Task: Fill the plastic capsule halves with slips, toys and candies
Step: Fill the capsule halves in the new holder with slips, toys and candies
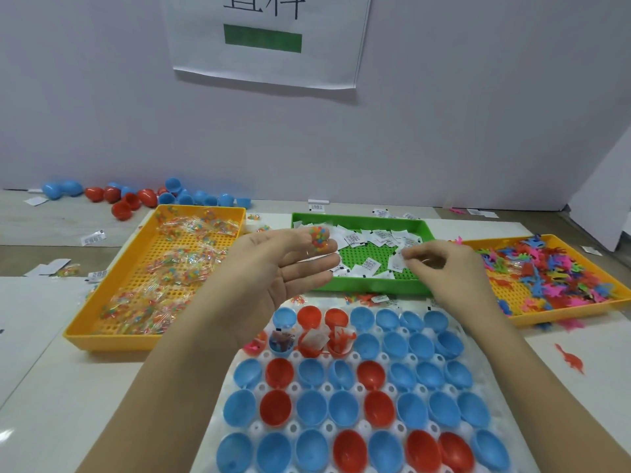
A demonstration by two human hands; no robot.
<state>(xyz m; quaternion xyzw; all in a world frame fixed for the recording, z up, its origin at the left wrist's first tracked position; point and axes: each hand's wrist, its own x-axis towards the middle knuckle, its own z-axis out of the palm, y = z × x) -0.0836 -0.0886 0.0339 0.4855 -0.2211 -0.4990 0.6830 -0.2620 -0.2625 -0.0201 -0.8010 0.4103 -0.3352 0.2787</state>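
Blue and red capsule halves [345, 407] sit open side up in a white holder [358, 390] in front of me. A few halves in the second row [316, 341] hold slips, toys or candy. My left hand [283, 264] hovers palm up above the holder's far edge, with a clear candy packet [318, 237] lying on its straight fingertips. My right hand [444, 268] reaches over the green tray [375, 287] and pinches a white paper slip [398, 259] from the pile of slips [375, 237].
An orange tray [102, 332] of candy packets [174, 268] lies at the left. Another orange tray [560, 317] of small plastic toys [560, 271] lies at the right. Loose capsule halves [143, 198] line the back wall. A red toy [571, 360] and stray slips lie on the table.
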